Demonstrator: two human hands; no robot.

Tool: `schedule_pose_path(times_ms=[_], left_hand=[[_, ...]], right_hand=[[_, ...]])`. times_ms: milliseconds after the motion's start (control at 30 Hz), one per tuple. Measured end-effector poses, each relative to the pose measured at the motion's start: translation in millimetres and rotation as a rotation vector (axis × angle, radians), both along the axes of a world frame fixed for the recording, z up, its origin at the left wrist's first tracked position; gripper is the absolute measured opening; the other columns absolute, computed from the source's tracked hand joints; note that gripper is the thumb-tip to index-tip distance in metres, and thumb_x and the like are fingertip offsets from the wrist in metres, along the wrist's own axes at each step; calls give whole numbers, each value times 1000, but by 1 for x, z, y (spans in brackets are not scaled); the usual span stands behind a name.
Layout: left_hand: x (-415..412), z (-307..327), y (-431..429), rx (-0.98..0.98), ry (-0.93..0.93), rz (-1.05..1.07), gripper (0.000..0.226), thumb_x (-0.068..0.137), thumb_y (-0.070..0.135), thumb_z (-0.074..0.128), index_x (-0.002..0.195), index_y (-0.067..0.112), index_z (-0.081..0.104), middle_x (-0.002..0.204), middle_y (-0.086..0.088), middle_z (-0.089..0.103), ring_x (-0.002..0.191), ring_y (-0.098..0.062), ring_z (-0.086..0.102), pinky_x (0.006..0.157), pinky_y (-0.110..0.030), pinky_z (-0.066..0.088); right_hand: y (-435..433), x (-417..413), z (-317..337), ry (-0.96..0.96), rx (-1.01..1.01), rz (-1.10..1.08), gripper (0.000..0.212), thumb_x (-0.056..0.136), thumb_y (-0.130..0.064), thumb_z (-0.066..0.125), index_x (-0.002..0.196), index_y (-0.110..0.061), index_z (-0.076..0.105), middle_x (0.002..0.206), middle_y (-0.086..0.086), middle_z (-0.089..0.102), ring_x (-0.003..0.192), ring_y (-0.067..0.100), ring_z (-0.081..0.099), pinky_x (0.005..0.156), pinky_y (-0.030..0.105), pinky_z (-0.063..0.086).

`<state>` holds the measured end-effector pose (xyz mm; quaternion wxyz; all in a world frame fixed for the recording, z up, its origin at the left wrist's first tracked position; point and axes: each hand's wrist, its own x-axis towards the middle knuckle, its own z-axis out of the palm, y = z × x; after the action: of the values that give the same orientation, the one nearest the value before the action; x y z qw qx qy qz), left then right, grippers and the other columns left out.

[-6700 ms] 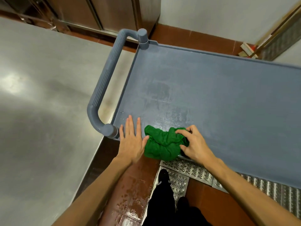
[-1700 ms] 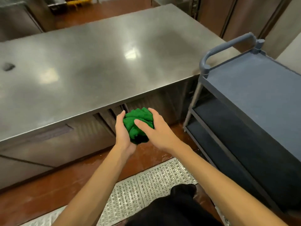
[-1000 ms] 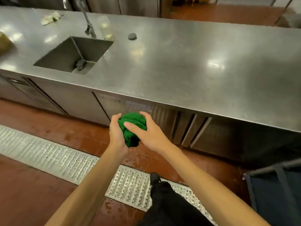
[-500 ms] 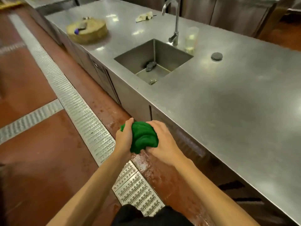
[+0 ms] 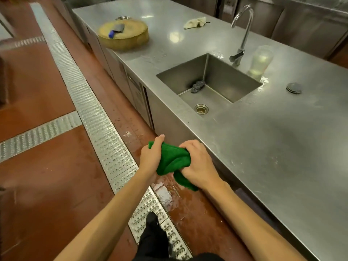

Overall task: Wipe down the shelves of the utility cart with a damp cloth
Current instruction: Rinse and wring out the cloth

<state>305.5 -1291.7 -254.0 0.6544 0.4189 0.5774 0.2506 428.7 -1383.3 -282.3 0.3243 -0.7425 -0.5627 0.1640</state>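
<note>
I see a solid deep green cloth (image 5: 173,161), with no print on it. The counter (image 5: 282,138) and sink (image 5: 212,80) are bare brushed grey steel, the sink drain (image 5: 201,108) brassy. The floor (image 5: 37,185) is reddish brown, crossed by 2 silver grates (image 5: 98,117) with rows of punched holes. I make out a pale yellow round chopping block (image 5: 124,35), a grey cleaver with a blue handle (image 5: 115,29), a cream rag (image 5: 194,22) and a dark grey scourer (image 5: 197,86).

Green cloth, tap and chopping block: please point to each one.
green cloth (image 5: 172,160), head view, bunched middle between the hands
tap (image 5: 244,34), head view, upright pipe
chopping block (image 5: 130,33), head view, top face
</note>
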Motion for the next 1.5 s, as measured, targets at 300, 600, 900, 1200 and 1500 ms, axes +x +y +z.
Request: schedule_pose_path(times_ms=[300, 600, 900, 1200, 1500], left_hand=[[5, 25, 160, 91, -74, -248, 52, 88, 47, 68, 97, -4, 64, 92, -11, 77, 85, -27, 75, 76, -41, 62], [22, 23, 283, -45, -81, -233, 74, 72, 72, 70, 118, 15, 67, 121, -6, 71, 107, -22, 70, 96, -47, 55], [122, 40, 338, -744, -500, -502, 144, 48, 93, 65, 146, -8, 30, 137, -38, 49, 121, -49, 58, 107, -63, 40], [299, 59, 379, -677, -725, -377, 71, 82, 66, 65, 125, 10, 66, 118, -12, 69, 111, -26, 67, 96, -40, 53], [387, 35, 414, -615, -560, -407, 34, 90, 33, 66, 113, 7, 64, 105, -13, 69, 94, -27, 69, 82, -37, 59]], right_hand=[[152, -5, -1, 23, -121, -140, 58, 77, -38, 69, 130, -41, 44, 103, -14, 60, 98, 11, 48, 81, 31, 44], [274, 35, 47, 150, 75, -428, 44, 67, -4, 61, 108, -21, 67, 97, -7, 59, 102, 24, 51, 83, 33, 46], [363, 151, 104, 42, 269, -602, 53, 72, -7, 59, 123, -19, 56, 110, 1, 56, 106, 17, 33, 85, 28, 40], [393, 231, 88, 190, 184, -659, 72, 64, -2, 64, 128, -31, 49, 116, -8, 59, 111, 14, 46, 91, 30, 48], [391, 273, 74, -107, 164, -663, 75, 71, 0, 62, 141, -15, 42, 150, 3, 37, 133, 17, 28, 115, 36, 32]])
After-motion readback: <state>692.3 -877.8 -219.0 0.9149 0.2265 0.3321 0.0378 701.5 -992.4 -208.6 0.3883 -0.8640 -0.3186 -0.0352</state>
